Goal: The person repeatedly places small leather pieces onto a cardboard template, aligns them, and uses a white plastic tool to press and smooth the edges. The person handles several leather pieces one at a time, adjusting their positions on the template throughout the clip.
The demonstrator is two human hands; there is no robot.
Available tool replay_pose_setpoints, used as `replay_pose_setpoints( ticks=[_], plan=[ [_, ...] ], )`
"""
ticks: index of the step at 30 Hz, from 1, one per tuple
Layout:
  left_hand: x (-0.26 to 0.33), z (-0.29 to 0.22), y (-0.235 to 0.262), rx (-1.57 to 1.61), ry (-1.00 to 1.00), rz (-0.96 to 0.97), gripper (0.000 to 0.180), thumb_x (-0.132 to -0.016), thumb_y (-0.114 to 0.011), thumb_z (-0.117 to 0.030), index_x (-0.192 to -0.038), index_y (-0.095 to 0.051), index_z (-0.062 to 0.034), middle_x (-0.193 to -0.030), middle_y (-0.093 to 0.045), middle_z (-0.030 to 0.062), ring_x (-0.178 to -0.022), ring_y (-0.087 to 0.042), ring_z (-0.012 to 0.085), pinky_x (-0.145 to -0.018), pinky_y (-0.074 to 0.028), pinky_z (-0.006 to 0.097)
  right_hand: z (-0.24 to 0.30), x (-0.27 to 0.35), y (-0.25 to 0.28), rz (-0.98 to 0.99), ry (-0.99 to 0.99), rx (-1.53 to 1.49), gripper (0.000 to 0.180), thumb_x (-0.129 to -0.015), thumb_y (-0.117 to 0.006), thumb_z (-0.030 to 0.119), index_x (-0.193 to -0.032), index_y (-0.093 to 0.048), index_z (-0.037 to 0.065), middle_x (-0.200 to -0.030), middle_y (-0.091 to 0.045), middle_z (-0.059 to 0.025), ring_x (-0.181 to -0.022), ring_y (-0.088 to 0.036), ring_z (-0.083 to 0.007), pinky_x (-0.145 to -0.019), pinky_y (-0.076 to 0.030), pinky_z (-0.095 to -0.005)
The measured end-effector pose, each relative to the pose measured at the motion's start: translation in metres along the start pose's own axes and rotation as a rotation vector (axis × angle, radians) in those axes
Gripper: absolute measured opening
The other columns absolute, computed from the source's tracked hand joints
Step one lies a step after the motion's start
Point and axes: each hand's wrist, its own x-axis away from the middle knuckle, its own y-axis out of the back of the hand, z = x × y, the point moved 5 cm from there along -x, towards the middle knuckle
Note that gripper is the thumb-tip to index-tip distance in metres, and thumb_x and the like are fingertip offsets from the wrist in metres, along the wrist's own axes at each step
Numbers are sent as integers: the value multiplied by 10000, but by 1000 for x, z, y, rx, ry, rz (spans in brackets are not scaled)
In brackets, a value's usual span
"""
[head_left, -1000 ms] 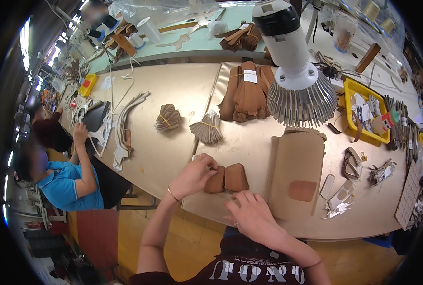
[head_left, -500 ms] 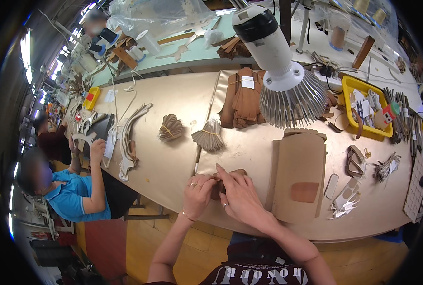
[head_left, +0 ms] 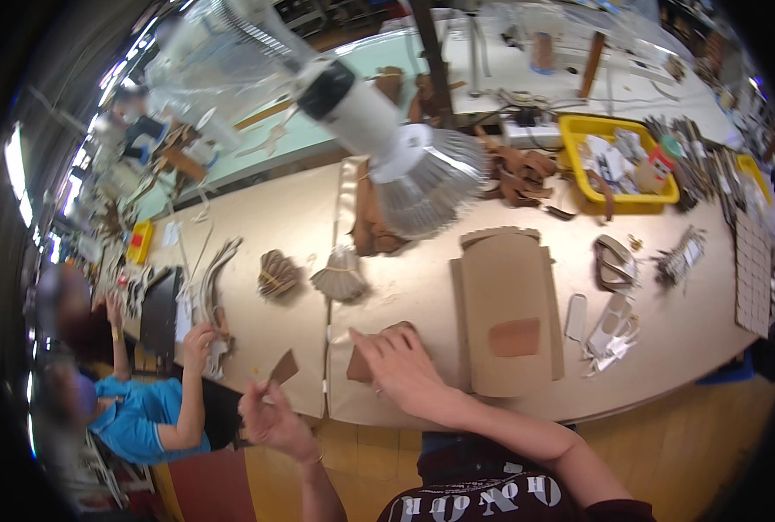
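My left hand (head_left: 274, 422) is raised near the table's front edge, its fingers pinching a small brown leather piece (head_left: 285, 368). Away to the right, my right hand (head_left: 400, 365) lies palm down on the gold-coloured tabletop, fingers stretched forward. Brown leather (head_left: 358, 366) shows from under its index finger; the hand covers the rest. Beyond the hands lie two bundles of thin grey-beige strips, one tied (head_left: 278, 275) and one fanned out (head_left: 342, 275). Right of my right hand is a stack of tan card sheets (head_left: 500, 287) with a reddish-brown leather patch (head_left: 515, 337) on top.
A lamp with a finned metal head (head_left: 431, 178) hangs over the table, partly hiding brown leather strips (head_left: 374, 226). A yellow basket (head_left: 631, 206) stands at the back right, with pale cut pieces (head_left: 609, 322) nearer. At left, a person in a blue shirt (head_left: 148, 413) works at the table.
My hands were together over brown leather; my left hand has moved away left with one piece. My right hand stays on the table. The view has shifted and turned a little.
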Motion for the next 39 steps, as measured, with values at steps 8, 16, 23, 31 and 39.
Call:
replay_pose_setpoints(
  ticks=[8, 16, 23, 31, 39],
  plan=[
    [32, -74, -78, 737, 336, 327, 240, -866, -541, 121, -1070, -526, -5, -978, -578, 87, -872, -602, 141, -758, -522, 266, 13, 49, 95, -47, 28, -1106, 982, -787, -808, 273, -1521, -186, 77, -1453, -377, -142, -1276, -438, -237, -1011, -403, -360],
    [74, -111, -182, 872, 736, 858, 327, -872, -644, 25, -1168, -505, 9, -971, -597, 83, -731, -641, 125, -654, -518, 223, -74, 94, 171, -533, -463, -890, 169, -892, -706, 170, -961, -680, 18, -784, -641, 24, -677, -527, -25, -617, -434, -192],
    [77, -84, -214, 758, 868, 955, 358, -863, -652, 4, -1188, -503, 25, -867, -621, 62, -672, -577, 86, -594, -453, 221, -111, 90, 160, -451, -652, -731, 228, -883, -721, 225, -820, -684, 9, -673, -604, 32, -617, -448, -21, -553, -371, -204],
    [91, -67, -216, 712, 950, 993, 371, -868, -659, 6, -1204, -501, 10, -848, -637, 42, -662, -566, 58, -574, -430, 183, -119, 90, 151, -462, -700, -702, 267, -869, -727, 201, -720, -603, 18, -588, -437, 69, -573, -351, -24, -505, -299, -210],
    [100, -64, -214, 721, 1000, 901, 299, -875, -640, 19, -1136, -498, -17, -808, -603, 18, -622, -514, 43, -543, -385, 173, -129, 93, 143, -421, -732, -755, 270, -831, -764, 194, -756, -547, 52, -572, -355, 82, -558, -305, -24, -498, -269, -206]
  ],
)
